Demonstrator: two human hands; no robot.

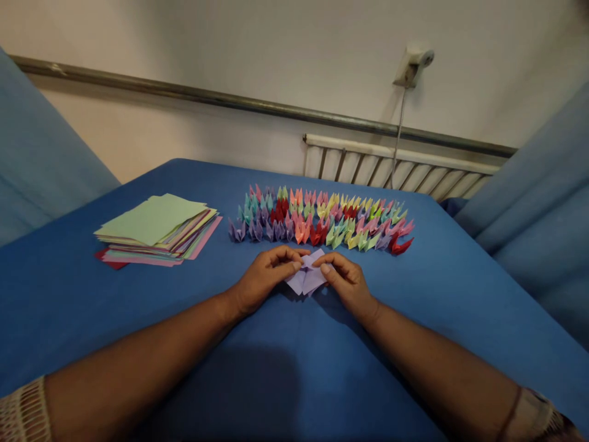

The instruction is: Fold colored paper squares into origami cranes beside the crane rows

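Observation:
Between my two hands is a partly folded sheet of light purple origami paper [304, 281], held just above the blue tabletop. My left hand [271, 273] pinches its left side between thumb and fingers. On the right side, my right hand [347, 279] grips the paper in the same way, thumb below the index finger. Creases and a raised flap show in the paper's middle; my fingertips cover parts of its edges. Just beyond my hands stand several rows of folded paper cranes [301, 230] in purple, red, pink, yellow, green and teal.
A stack of coloured paper sheets [156, 224], pale green on top, lies on the left of the blue-covered table [221, 380]. Behind are a metal rail [221, 97], a radiator [359, 164] and a wall socket with a plugged cord [409, 67]. Blue curtains [547, 202] hang on both sides.

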